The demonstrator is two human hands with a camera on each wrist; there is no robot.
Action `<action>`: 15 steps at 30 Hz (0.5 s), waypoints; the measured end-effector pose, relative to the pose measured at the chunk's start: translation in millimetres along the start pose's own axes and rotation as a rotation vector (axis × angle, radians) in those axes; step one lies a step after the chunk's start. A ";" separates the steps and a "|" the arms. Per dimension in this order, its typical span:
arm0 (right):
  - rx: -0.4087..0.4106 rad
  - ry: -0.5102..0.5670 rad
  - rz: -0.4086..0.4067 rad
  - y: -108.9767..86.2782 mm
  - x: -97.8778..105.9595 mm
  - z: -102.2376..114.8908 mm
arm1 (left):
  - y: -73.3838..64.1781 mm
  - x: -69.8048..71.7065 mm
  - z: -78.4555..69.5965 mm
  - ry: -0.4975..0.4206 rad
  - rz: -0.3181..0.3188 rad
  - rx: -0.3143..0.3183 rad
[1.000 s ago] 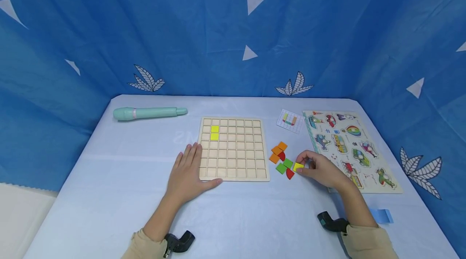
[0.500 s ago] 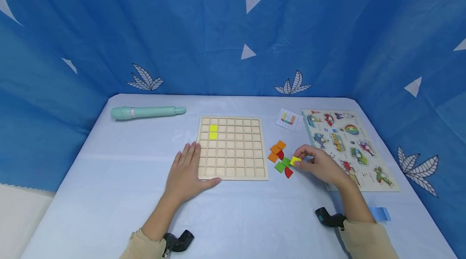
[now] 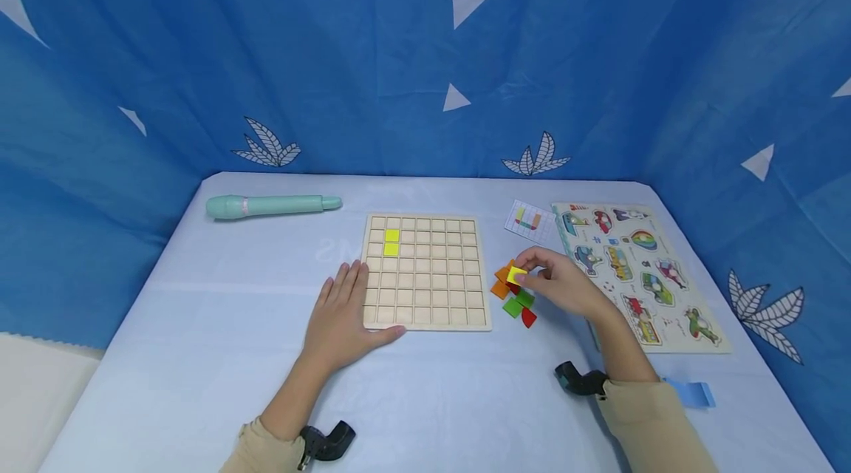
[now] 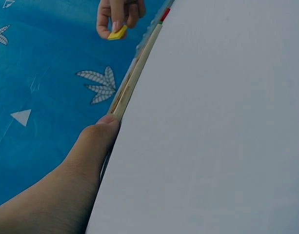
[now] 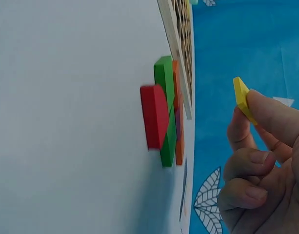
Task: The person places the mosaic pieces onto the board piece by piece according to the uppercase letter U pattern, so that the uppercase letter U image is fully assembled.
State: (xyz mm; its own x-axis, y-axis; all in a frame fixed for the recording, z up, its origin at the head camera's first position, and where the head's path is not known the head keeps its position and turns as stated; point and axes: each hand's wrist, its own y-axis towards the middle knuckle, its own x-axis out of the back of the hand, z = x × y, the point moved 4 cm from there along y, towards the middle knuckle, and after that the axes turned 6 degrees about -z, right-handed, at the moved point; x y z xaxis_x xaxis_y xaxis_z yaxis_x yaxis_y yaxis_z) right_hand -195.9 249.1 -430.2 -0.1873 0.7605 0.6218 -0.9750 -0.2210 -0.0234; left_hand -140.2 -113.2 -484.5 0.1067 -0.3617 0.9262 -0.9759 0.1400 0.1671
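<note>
My right hand (image 3: 564, 282) pinches a yellow square tile (image 5: 241, 96) between thumb and fingers, raised over the loose tiles. Under it lie orange tiles (image 3: 500, 290), green tiles (image 3: 513, 307) and a red quarter-round piece (image 5: 155, 117); a second red piece is mostly hidden by the held tile in the head view. A wooden grid board (image 3: 425, 321) lies to the left, with two yellow tiles (image 3: 391, 242) set in adjoining cells near its upper left. My left hand (image 3: 342, 321) rests flat at the board's left edge, fingers straight, its thumb along the near edge.
A small pattern card (image 3: 530, 221) lies behind the loose tiles. Right of it is a picture puzzle board (image 3: 654, 281). A mint-green microphone-shaped object (image 3: 274, 207) lies at the back left, and a blue strip (image 3: 691, 393) near the right sleeve. Blue curtain (image 3: 372, 59) surrounds the table.
My right hand has lifted the yellow tile and carried it left and away from me, from beside the green tiles to above the orange ones. The left hand stays put.
</note>
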 end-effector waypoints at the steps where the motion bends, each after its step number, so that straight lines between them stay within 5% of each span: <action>1: 0.001 0.012 0.000 2.4 -2.1 1.6 | -0.1 0.1 -0.2 0.000 0.001 0.000; 15: 0.035 0.056 0.046 39.8 -38.3 33.9 | -0.7 0.9 -0.7 0.003 0.009 -0.001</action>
State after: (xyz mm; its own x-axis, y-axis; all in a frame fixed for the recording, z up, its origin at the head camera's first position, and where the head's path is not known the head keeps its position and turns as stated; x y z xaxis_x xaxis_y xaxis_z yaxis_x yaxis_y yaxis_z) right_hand -223.4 190.5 -428.5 -0.2392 0.7816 0.5761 -0.9606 -0.2769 -0.0231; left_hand -139.3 -113.0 -483.5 0.0983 -0.3577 0.9287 -0.9768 0.1440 0.1588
